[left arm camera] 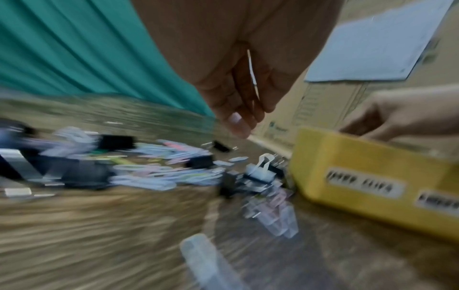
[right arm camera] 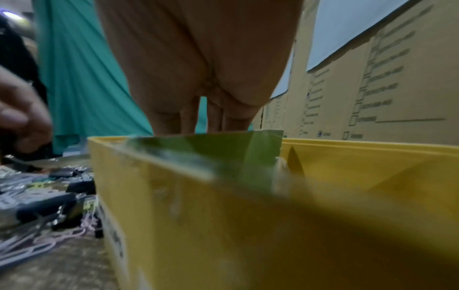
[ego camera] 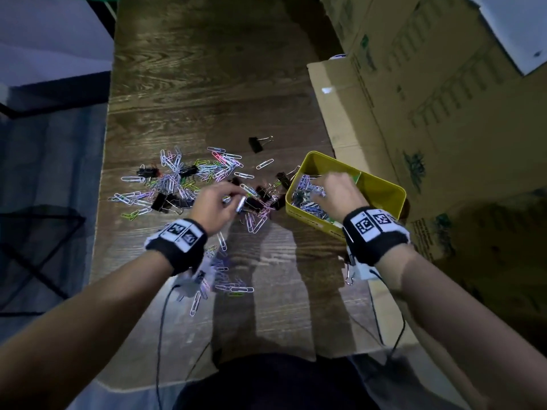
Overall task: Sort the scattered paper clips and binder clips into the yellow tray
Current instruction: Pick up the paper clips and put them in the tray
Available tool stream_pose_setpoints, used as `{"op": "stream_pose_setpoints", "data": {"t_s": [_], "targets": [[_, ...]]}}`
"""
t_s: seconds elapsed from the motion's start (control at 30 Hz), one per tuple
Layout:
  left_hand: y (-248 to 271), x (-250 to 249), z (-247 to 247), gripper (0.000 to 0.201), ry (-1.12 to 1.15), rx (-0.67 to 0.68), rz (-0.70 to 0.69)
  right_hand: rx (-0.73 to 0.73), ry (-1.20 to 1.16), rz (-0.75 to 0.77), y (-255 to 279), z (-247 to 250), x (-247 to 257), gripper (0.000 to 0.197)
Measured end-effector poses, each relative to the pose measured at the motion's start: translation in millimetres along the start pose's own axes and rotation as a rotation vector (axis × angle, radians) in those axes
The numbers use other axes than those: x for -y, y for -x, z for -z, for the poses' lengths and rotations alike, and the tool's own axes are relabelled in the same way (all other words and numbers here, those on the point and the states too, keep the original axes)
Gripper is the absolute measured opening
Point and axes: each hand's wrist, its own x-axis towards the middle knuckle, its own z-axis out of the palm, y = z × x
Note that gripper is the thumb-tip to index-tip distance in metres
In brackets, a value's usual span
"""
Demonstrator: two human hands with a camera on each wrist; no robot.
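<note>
Several coloured paper clips [ego camera: 171,184] and black binder clips [ego camera: 162,201] lie scattered on the wooden table; one binder clip [ego camera: 256,144] sits apart at the back. The yellow tray [ego camera: 381,180] [left arm camera: 347,162] [right arm camera: 174,215] stands to the right, split by a green divider [ego camera: 357,177] [right arm camera: 248,149]. Its left compartment holds a heap of paper clips [ego camera: 307,202]. My left hand [ego camera: 236,199] [left arm camera: 248,117] hovers over the pile and pinches a pale paper clip [left arm camera: 252,72]. My right hand [ego camera: 324,186] [right arm camera: 203,121] reaches down into the left compartment, fingers straight, tips hidden behind the divider.
Stacked cardboard boxes [ego camera: 444,84] and a flat cardboard sheet [ego camera: 349,113] border the tray on the right. The table's left edge [ego camera: 103,173] drops to a dark frame. More paper clips [ego camera: 233,288] lie near my left wrist. A teal cloth [left arm camera: 74,49] hangs behind.
</note>
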Motion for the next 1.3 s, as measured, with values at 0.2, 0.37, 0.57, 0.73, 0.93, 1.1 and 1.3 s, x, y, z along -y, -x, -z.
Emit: {"op": "stream_pose_setpoints", "data": {"t_s": [0.2, 0.37, 0.57, 0.73, 0.93, 1.1, 1.3], "targets": [[60, 81, -8, 0.069, -0.332, 0.497, 0.016, -0.250, -0.126, 0.210, 21, -14, 20, 0.025], [117, 93, -36, 0.083, -0.486, 0.587, -0.050, -0.291, -0.121, 0.547, 51, -58, 53, 0.017], [159, 98, -18, 0.068, -0.327, 0.281, -0.030, 0.271, 0.079, 0.407, 92, -124, 80, 0.069], [174, 86, -18, 0.094, -0.316, 0.280, 0.422, 0.323, 0.146, 0.213, 100, -156, 107, 0.117], [158, 57, -38, 0.068, -0.073, 0.188, 0.389, 0.292, 0.182, 0.259, 92, -172, 149, 0.094], [151, 67, -25, 0.088, -0.081, 0.156, 0.347, 0.230, 0.040, 0.190, 88, -169, 139, 0.099], [141, 67, -19, 0.098, -0.212, 0.308, 0.379, 0.260, 0.160, 0.186, 87, -168, 147, 0.099]]}}
